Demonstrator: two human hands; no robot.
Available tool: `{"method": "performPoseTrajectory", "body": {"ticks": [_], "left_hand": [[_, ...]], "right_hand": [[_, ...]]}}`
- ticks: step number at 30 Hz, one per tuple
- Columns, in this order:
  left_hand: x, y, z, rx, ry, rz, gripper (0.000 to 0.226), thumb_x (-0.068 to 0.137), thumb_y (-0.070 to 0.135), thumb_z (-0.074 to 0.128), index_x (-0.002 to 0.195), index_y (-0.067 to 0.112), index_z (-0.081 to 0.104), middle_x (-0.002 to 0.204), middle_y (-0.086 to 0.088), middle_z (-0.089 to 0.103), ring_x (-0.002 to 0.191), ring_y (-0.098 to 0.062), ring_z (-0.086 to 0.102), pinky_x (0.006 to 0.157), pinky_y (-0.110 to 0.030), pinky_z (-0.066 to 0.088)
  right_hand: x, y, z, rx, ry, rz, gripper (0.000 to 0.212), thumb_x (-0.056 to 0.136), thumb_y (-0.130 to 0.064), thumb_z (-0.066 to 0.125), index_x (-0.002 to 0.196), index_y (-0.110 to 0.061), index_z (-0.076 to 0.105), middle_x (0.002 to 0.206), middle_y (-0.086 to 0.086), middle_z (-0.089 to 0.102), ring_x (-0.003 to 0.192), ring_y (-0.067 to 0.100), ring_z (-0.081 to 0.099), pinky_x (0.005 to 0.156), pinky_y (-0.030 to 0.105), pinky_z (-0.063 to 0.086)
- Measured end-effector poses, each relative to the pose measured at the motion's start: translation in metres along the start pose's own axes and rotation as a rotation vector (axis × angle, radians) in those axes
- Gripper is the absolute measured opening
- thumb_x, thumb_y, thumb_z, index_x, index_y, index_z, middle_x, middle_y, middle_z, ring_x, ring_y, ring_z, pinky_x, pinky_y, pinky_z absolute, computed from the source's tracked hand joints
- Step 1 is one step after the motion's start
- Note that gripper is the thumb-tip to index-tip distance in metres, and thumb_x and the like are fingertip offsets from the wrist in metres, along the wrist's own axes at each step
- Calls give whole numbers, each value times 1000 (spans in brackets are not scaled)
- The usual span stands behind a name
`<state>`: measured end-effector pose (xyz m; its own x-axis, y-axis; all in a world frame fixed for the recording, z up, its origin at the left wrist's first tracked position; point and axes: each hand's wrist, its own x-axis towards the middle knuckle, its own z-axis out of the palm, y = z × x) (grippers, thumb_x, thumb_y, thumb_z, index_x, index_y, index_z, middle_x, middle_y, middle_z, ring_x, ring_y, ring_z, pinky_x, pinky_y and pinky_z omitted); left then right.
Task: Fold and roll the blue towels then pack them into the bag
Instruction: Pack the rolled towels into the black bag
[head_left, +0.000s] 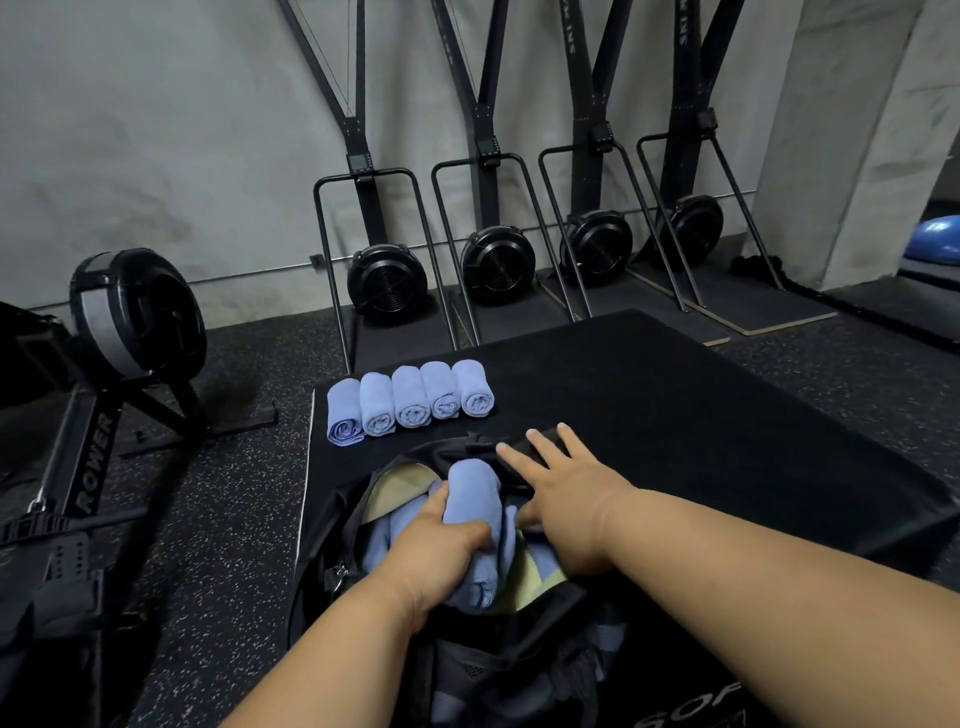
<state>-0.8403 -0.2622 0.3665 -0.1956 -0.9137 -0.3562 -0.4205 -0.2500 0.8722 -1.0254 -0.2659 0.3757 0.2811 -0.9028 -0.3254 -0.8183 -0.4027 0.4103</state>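
**Rolled towel going into an open black bag**

Left hand (441, 551) wrapped around a rolled blue towel (475, 512), fingers (434, 499) curled over its far side and thumb across the near side, holding it lengthwise in the mouth of the black bag (519, 660). Beneath it, more blue towels in the bag (382, 540), lying against a pale yellow lining (397, 486). Right hand (571, 499) laid flat just right of the held roll, fingers straight and spread, pressing the far flap of the bag (524, 452) down and gripping nothing. Both forearms bare, reaching in from the bottom edge.

Bag resting on the near part of a black padded tabletop (701, 405). Just beyond the bag, near the far left corner of that surface, a row of five rolled blue towels (410, 397), side by side and touching, spiral ends facing the camera; leftmost roll looser and flatter than the rest.

Around: speckled dark rubber floor (223, 519), a rowing machine (135, 322) at left with "ROWER" on its rail, four upright ski-type machines (493, 260) with black fan housings along the grey wall (156, 130), and a blue ball (935, 239) at the far right edge.
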Motion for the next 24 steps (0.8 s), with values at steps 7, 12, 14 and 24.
{"method": "performPoseTrajectory", "body": {"ticks": [7, 12, 14, 24], "left_hand": [[-2, -2, 8, 87, -19, -31, 27, 94, 15, 64, 115, 32, 61, 93, 3, 73, 85, -9, 68, 74, -17, 54], [0, -2, 16, 116, -8, -23, 30, 88, 15, 67, 118, 14, 66, 98, -5, 74, 80, -13, 67, 74, -21, 59], [-1, 0, 23, 105, 20, -4, 38, 77, 22, 69, 113, 10, 68, 94, -8, 75, 79, -19, 67, 82, -41, 62], [4, 10, 33, 572, -26, -15, 41, 91, 27, 65, 129, 14, 61, 107, 1, 69, 101, -21, 66, 95, -36, 55]], "right_hand": [[7, -6, 8, -56, -171, 12, 60, 96, -50, 51, 155, -38, 46, 171, 8, -26, 155, 45, -22, 119, 69, -16], [-4, 7, 9, -27, -213, 95, 70, 99, -65, 40, 161, -33, 36, 171, 9, -24, 156, 45, -21, 121, 68, -14], [-7, 9, 10, -13, -204, 107, 69, 99, -64, 40, 161, -33, 37, 171, 10, -23, 156, 45, -20, 121, 68, -14], [-11, 14, 18, 44, -214, 123, 66, 98, -62, 42, 158, -34, 43, 172, 10, -19, 156, 45, -18, 120, 69, -14]]}}
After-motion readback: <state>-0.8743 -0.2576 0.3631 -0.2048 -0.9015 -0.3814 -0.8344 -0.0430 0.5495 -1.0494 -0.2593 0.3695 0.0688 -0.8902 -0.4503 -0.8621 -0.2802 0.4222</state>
